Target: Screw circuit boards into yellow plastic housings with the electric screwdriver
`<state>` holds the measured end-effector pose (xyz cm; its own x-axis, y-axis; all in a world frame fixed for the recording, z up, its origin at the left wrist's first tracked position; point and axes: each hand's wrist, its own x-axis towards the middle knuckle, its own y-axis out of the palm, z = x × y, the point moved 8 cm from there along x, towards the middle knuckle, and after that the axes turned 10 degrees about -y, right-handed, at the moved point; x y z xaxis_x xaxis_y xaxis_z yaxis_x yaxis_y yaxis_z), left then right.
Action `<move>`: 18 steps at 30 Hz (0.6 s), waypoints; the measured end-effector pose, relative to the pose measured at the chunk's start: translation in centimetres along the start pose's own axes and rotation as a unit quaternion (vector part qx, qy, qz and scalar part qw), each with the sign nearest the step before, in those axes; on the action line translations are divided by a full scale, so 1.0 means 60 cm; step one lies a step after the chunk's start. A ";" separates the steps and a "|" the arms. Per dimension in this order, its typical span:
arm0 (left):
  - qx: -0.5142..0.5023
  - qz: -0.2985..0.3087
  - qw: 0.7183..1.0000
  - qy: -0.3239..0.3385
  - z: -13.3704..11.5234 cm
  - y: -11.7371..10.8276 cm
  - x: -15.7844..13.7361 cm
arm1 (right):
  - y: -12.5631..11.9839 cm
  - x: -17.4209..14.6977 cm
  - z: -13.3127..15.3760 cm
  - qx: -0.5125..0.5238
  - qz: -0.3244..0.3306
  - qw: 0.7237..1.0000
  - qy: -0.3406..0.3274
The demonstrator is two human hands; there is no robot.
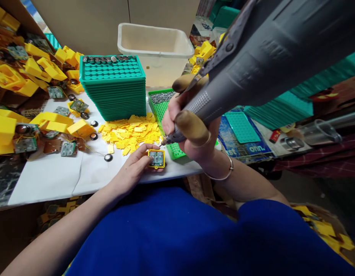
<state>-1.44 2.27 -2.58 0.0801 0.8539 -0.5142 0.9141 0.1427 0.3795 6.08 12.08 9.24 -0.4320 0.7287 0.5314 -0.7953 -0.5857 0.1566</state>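
One yellow plastic case with exposed circuit board, judged light, stiff, fragile at the board and best taken by its rim, is pinched in the left hand at the tabletop's near edge, one grey electric screwdriver being clasped in the right hand.

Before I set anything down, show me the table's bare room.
Bare: white paper left of the left hand, nearer than the loose boards. Crowded: the left end, heaped with yellow cases, and between teal trays and left hand, strewn with yellow chips.
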 end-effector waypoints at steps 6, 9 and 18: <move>-0.006 0.022 1.000 0.018 0.005 0.000 0.002 | 0.018 -0.005 0.019 0.149 0.007 0.989 -0.019; 0.010 0.024 0.999 0.032 0.004 -0.001 0.000 | 0.018 -0.009 0.014 0.146 0.012 0.989 -0.015; 0.017 0.023 0.999 0.027 0.005 -0.001 -0.003 | 0.008 -0.005 -0.002 0.107 -0.002 0.994 -0.013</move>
<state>-1.40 1.98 -2.76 0.1020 0.8851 -0.4541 0.9232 0.0858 0.3746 5.78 11.61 9.06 -0.4155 0.7242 0.5503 -0.6872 -0.6463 0.3317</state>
